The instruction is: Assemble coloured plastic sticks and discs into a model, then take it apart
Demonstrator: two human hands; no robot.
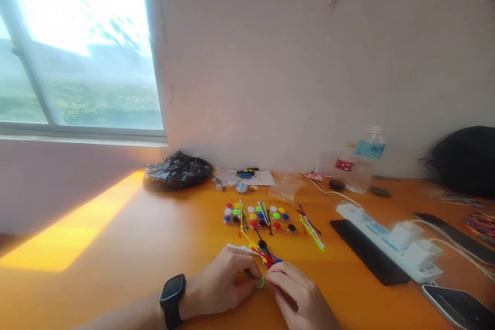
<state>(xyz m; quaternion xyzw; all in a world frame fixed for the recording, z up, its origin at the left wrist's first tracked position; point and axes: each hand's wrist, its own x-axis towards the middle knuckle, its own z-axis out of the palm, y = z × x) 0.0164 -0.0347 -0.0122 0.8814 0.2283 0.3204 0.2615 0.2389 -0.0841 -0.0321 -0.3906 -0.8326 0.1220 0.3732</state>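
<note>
My left hand (pixel 226 283), with a black watch on its wrist, and my right hand (pixel 296 291) meet low at the middle of the orange table (pixel 135 247). Both pinch a small piece with a green round end (pixel 262 282) between their fingertips. Just beyond the fingers lies a tangle of coloured plastic sticks and discs (pixel 265 253) in red, blue, yellow, white and black. Farther back, rows of small coloured discs (pixel 257 216) lie with more thin sticks (pixel 311 227) beside them.
A black plastic bag (pixel 178 170) and small items on paper (pixel 247 175) sit by the wall. A water bottle (pixel 365 162), a white power strip with chargers (pixel 390 240) and dark phones (pixel 367 252) lie to the right. A window is at the left.
</note>
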